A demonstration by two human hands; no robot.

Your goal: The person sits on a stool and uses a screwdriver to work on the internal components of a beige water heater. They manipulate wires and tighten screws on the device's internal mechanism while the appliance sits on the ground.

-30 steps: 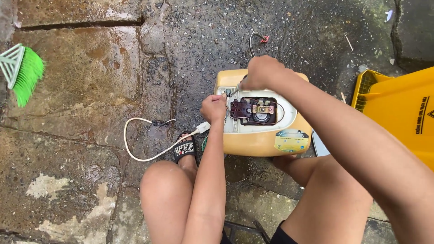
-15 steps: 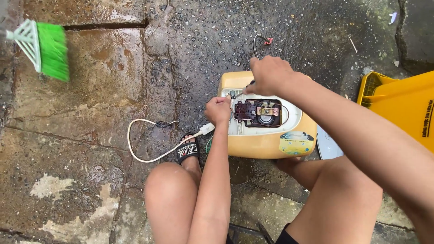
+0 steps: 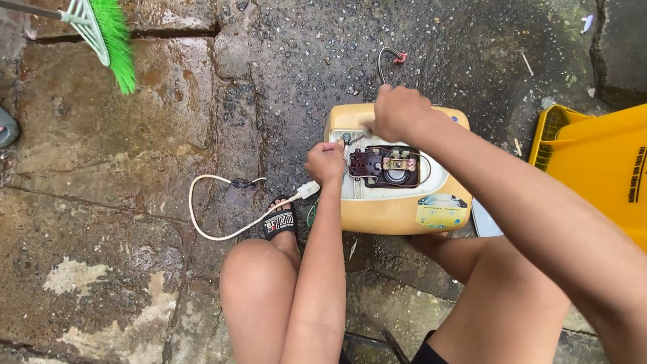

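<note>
Yellow appliance casing (image 3: 397, 212): lies on the wet stone floor (image 3: 135, 202) between your knees, cover off, with a white inner tray and a dark electrical component (image 3: 383, 167) with wires exposed at the centre.

Your left hand (image 3: 325, 164): curled closed against the left edge of the open casing, just above the white plug (image 3: 308, 189); what it grips, if anything, cannot be told from here.

Your right hand (image 3: 399, 112): closed around a thin tool (image 3: 352, 137), probably a screwdriver, though it is blurred; its tip points down-left into the upper left corner of the tray.

White cord (image 3: 202, 226): runs from the plug in a loop across the floor to the left, ending at a dark patch.

Black sandal (image 3: 281, 222): on your left foot, just beside the plug.

Grey wire with red end (image 3: 389, 59): on the floor just beyond the casing.

Yellow plastic bin (image 3: 596, 162): to the right, near the casing but apart from it.

Green broom (image 3: 108, 37): top left, well apart from your hands.
</note>
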